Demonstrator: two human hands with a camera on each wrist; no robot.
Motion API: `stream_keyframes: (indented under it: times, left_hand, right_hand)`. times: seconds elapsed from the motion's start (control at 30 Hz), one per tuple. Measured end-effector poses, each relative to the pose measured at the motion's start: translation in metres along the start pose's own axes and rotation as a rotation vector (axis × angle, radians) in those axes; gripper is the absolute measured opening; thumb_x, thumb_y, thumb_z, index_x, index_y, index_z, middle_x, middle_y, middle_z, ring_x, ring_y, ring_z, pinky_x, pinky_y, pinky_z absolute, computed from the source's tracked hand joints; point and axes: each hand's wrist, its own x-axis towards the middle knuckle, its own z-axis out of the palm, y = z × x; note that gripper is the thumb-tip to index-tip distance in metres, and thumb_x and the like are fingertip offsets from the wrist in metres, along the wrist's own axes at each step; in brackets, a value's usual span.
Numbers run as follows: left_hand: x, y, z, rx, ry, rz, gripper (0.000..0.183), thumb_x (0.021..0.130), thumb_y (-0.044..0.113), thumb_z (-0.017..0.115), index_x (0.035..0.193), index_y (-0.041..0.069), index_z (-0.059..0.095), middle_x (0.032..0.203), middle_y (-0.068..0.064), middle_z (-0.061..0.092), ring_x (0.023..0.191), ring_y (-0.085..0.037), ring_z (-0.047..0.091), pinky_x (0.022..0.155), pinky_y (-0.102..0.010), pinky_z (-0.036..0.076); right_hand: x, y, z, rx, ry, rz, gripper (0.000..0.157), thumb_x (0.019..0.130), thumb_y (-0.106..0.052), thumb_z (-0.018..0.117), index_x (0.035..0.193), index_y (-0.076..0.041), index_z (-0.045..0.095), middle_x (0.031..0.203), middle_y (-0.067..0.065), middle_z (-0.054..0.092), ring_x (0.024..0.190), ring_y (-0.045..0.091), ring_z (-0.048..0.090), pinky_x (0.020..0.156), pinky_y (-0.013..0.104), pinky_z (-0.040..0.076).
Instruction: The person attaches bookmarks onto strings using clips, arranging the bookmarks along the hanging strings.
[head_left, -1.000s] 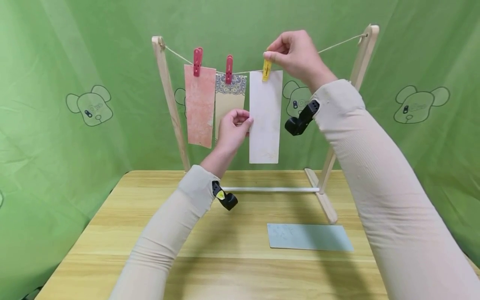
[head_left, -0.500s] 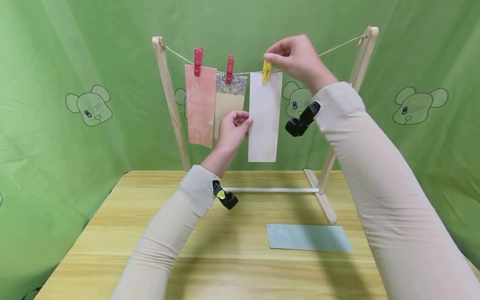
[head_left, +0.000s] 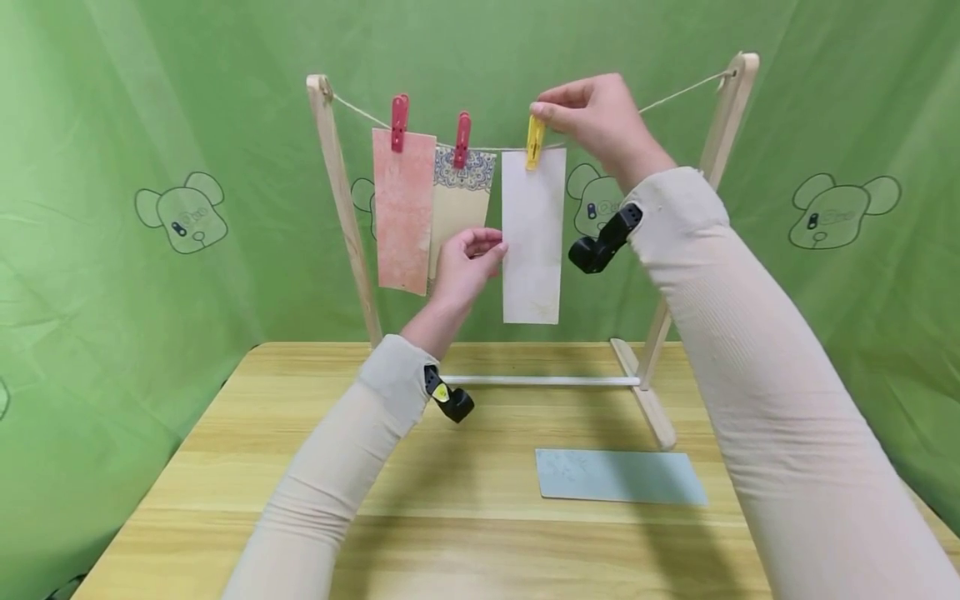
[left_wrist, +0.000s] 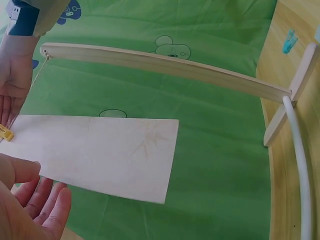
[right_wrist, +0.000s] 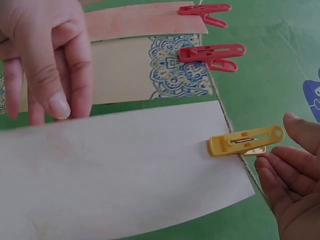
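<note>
A white paper strip hangs from the line, clipped at its top by a yellow clothespin. My right hand is at the pin's handles, thumb beside the upper one and fingertips right at the lower one; the handles stand spread. My left hand is at the strip's left edge. In the left wrist view its thumb is right at that edge, with the other fingers parted from it. A pink strip and a cream strip with a blue lace pattern hang to the left, each under a red clothespin.
Two wooden posts, left and right, hold the string, joined low down by a white rod. A light blue strip lies on the wooden table. A blue clothespin shows in the left wrist view.
The white strip's top and the yellow clothespin have sunk a little, with my right hand lowering alongside. My left hand has stayed by the strip's edge, dropping slightly.
</note>
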Motion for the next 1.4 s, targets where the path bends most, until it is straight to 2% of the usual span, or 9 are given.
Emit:
stream_keyframes:
  times: [0.2,0.57,0.67,0.73,0.87,0.97,1.1,1.23,1.4]
  left_hand:
    - [-0.002,-0.013,-0.003,-0.014,-0.010,0.014,0.027,0.088,0.004,0.063,0.114,0.001,0.061,0.113,-0.012,0.064,0.097,-0.018,0.061,0.084,-0.030,0.054]
    - [-0.029,-0.054,-0.002,-0.003,-0.077,-0.017,0.031,0.087,0.008,0.066,0.116,0.000,0.060,0.110,-0.011,0.065,0.090,-0.013,0.060,0.087,-0.031,0.053]
    - [-0.039,-0.066,-0.001,-0.017,-0.093,-0.046,0.029,0.086,0.008,0.067,0.114,0.001,0.061,0.107,-0.009,0.065,0.090,-0.013,0.061,0.087,-0.029,0.053]
    - [-0.045,-0.074,0.001,-0.024,-0.107,-0.065,0.029,0.086,0.008,0.067,0.114,0.002,0.062,0.106,-0.009,0.065,0.090,-0.013,0.061,0.086,-0.028,0.053]
    - [-0.057,-0.093,0.005,-0.031,-0.141,-0.098,0.028,0.086,0.007,0.066,0.113,0.002,0.062,0.105,-0.009,0.065,0.091,-0.014,0.061,0.085,-0.028,0.053]
    - [-0.066,-0.106,0.009,-0.030,-0.168,-0.132,0.028,0.086,0.008,0.066,0.113,0.003,0.062,0.104,-0.008,0.066,0.092,-0.014,0.061,0.084,-0.026,0.053]
    - [-0.078,-0.122,0.013,-0.014,-0.213,-0.161,0.029,0.086,0.010,0.067,0.114,0.003,0.062,0.104,-0.006,0.066,0.092,-0.014,0.062,0.084,-0.025,0.053]
    - [-0.086,-0.134,0.017,-0.030,-0.244,-0.187,0.027,0.085,0.009,0.068,0.111,0.004,0.063,0.102,-0.005,0.067,0.090,-0.013,0.061,0.084,-0.025,0.052]
    - [-0.092,-0.150,0.024,-0.040,-0.260,-0.222,0.023,0.083,0.006,0.069,0.106,0.002,0.065,0.097,-0.006,0.068,0.085,-0.011,0.061,0.082,-0.024,0.052]
  right_hand:
    - [-0.006,0.003,-0.003,0.098,0.018,-0.002,0.047,0.087,-0.033,0.067,0.128,-0.013,0.057,0.129,0.001,0.058,0.117,0.014,0.051,0.113,0.031,0.025]
    - [-0.034,0.039,-0.010,0.389,-0.001,-0.029,0.048,0.083,-0.025,0.071,0.125,-0.006,0.057,0.127,0.007,0.059,0.112,0.014,0.056,0.102,0.019,0.039]
    - [-0.044,0.063,-0.014,0.351,-0.022,-0.025,0.050,0.085,-0.029,0.068,0.128,-0.006,0.054,0.126,0.004,0.060,0.110,0.012,0.056,0.105,0.022,0.037]
    - [-0.053,0.081,-0.016,0.289,-0.033,-0.016,0.051,0.087,-0.032,0.066,0.130,-0.008,0.053,0.127,0.001,0.060,0.109,0.010,0.056,0.112,0.029,0.028]
    - [-0.071,0.119,-0.018,0.093,-0.043,0.009,0.054,0.088,-0.043,0.061,0.131,-0.013,0.053,0.131,-0.001,0.057,0.114,0.011,0.053,0.116,0.044,0.018]
    - [-0.084,0.145,-0.018,-0.026,-0.053,0.029,0.057,0.088,-0.050,0.058,0.132,-0.015,0.052,0.134,0.002,0.054,0.121,0.019,0.048,0.113,0.049,0.023]
    - [-0.102,0.175,-0.020,-0.078,-0.058,0.060,0.060,0.088,-0.052,0.056,0.134,-0.013,0.050,0.136,0.007,0.052,0.124,0.025,0.046,0.110,0.051,0.027]
    - [-0.122,0.204,-0.024,-0.124,-0.056,0.085,0.060,0.090,-0.050,0.055,0.134,-0.010,0.050,0.133,0.008,0.054,0.113,0.010,0.052,0.106,0.044,0.036]
    - [-0.146,0.243,-0.033,-0.192,-0.044,0.095,0.057,0.092,-0.045,0.056,0.131,-0.004,0.052,0.114,-0.011,0.063,0.093,-0.011,0.052,0.085,0.014,0.046]
